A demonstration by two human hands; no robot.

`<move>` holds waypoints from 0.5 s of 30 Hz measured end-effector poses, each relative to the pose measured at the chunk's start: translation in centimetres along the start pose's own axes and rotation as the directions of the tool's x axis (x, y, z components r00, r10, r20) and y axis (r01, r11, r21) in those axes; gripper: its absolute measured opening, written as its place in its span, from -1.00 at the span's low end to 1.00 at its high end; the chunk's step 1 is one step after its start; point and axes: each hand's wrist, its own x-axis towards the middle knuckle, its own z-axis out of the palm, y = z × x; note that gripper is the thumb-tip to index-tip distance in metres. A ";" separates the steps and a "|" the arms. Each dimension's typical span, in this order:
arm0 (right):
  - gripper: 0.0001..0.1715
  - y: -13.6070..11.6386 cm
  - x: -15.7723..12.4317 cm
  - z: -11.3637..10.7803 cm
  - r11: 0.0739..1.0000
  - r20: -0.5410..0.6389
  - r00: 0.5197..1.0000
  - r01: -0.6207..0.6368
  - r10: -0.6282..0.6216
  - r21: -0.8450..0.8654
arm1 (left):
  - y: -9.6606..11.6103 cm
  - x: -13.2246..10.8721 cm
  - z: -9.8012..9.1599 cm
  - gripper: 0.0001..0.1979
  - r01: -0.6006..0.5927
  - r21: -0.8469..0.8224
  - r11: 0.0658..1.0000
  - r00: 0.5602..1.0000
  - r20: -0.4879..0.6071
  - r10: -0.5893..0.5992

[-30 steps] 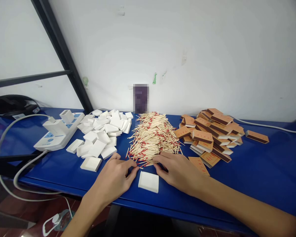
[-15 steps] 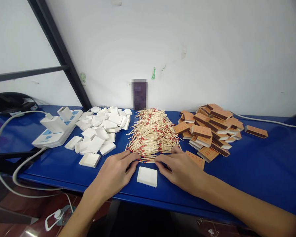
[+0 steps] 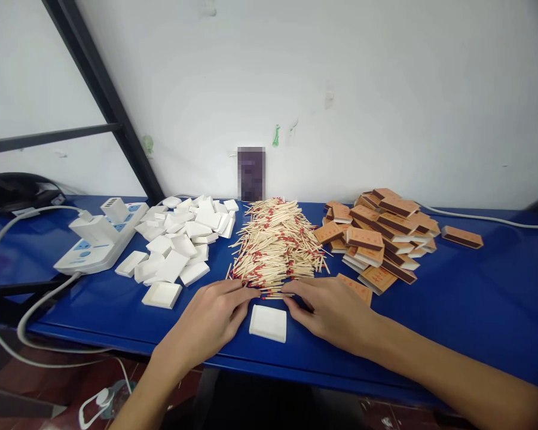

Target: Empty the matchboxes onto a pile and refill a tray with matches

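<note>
A heap of red-tipped matchsticks (image 3: 275, 239) lies in the middle of the blue table. At its front edge, my left hand (image 3: 219, 310) has its thumb and fingers closed at the left ends of several matchsticks. From the other side, my right hand (image 3: 329, 307) pinches at the right ends of the same matchsticks. These lie crosswise between the fingertips of both hands. Just in front, between the hands, one white matchbox tray (image 3: 268, 323) rests on the table. Fingers hide part of the matchsticks they hold.
White matchbox trays (image 3: 173, 266) are piled on the left, beside a power strip (image 3: 89, 254) with plugged-in chargers. Orange matchbox sleeves (image 3: 365, 237) are heaped on the right. A dark pixelated object (image 3: 251, 173) leans against the wall. The blue table's front edge (image 3: 296, 370) runs below my forearms.
My left fingertips have moved slightly right, nearer to my right hand. My right hand's fingers have shifted and drawn together a little. The camera view has shifted slightly.
</note>
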 end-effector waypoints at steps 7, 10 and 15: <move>-0.78 -0.1 0.1 0.2 0.999 -0.011 0.999 0.036 -0.036 -0.001 | 0.2 0.0 -0.6 -0.64 -0.039 0.027 0.999 0.998 0.058 0.037; -0.77 -0.2 0.1 0.2 0.999 -0.009 0.999 0.049 -0.049 0.006 | 0.3 0.1 -0.8 -0.63 -0.052 0.013 0.999 0.995 0.081 0.051; -0.77 -0.1 0.1 0.2 0.999 -0.019 0.999 0.044 -0.044 0.009 | 0.2 0.1 -0.6 -0.69 -0.008 -0.084 0.996 1.000 0.024 0.010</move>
